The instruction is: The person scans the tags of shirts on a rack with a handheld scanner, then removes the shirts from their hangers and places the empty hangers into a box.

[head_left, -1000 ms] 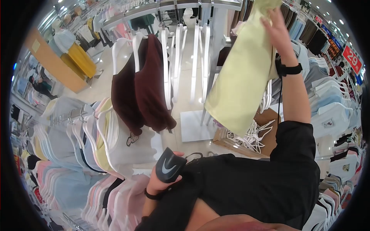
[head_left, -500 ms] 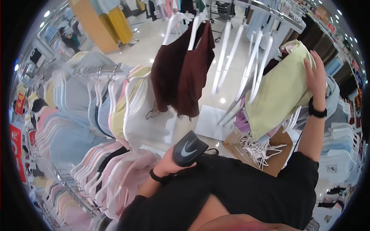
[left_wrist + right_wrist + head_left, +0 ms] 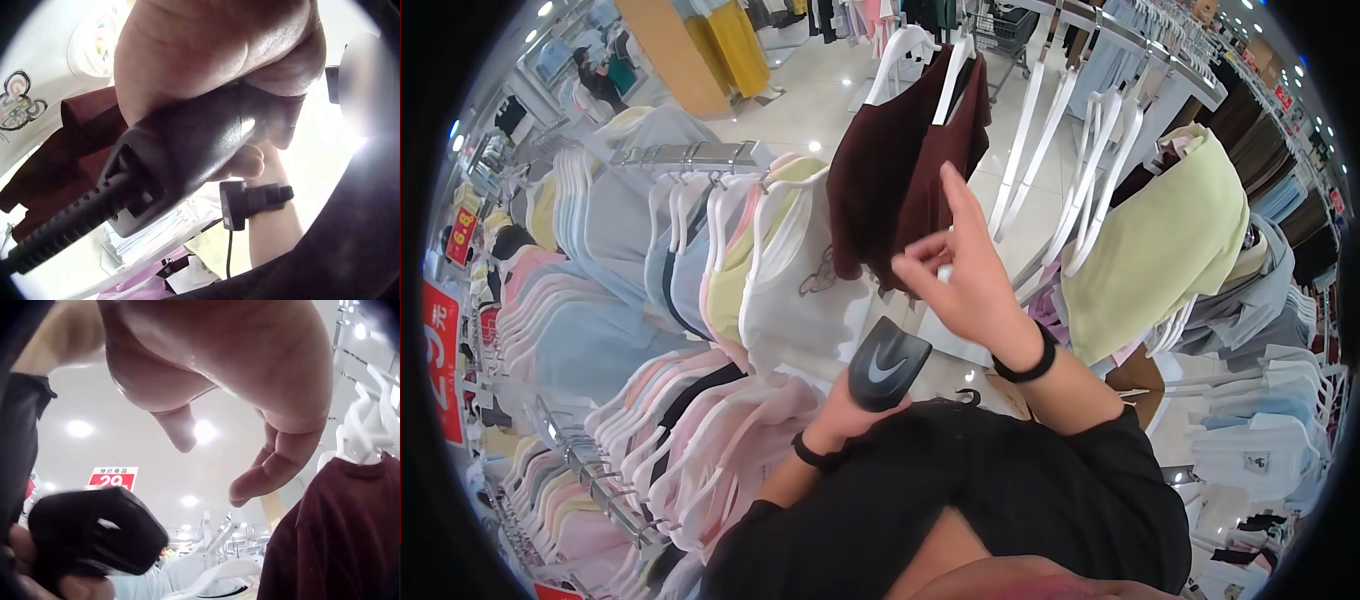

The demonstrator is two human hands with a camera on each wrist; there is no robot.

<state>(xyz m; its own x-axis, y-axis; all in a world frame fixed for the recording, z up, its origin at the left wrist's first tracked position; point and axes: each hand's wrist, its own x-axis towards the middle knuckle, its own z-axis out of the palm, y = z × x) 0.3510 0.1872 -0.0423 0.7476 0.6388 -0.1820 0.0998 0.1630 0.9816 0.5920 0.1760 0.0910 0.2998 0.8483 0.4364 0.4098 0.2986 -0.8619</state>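
My left hand [image 3: 840,412] grips a black corded barcode scanner [image 3: 888,365] in front of my body. In the left wrist view its ribbed cable end [image 3: 75,215] comes out of the handle. My right hand [image 3: 970,280] is raised in front of two maroon tops [image 3: 880,170] on white hangers, with nothing in it. Its index finger is extended and the other fingers are loosely bent, overlapping the nearer top in the head view. In the right wrist view, the maroon tops [image 3: 344,531] hang beside the fingers, and the scanner [image 3: 100,528] is below the hand.
A yellow-green garment [image 3: 1170,250] lies draped at right, close to bare white hangers [image 3: 1090,180] on the rail. Beneath it stands a cardboard box [image 3: 1140,385]. Crowded racks of pastel tops [image 3: 610,300] flank me on the left; white tops [image 3: 1250,455] hang at right.
My right hand has left the yellow-green garment, which was lowered onto the rack, and swung left to the maroon tops. The left hand keeps the scanner. The view has turned right.
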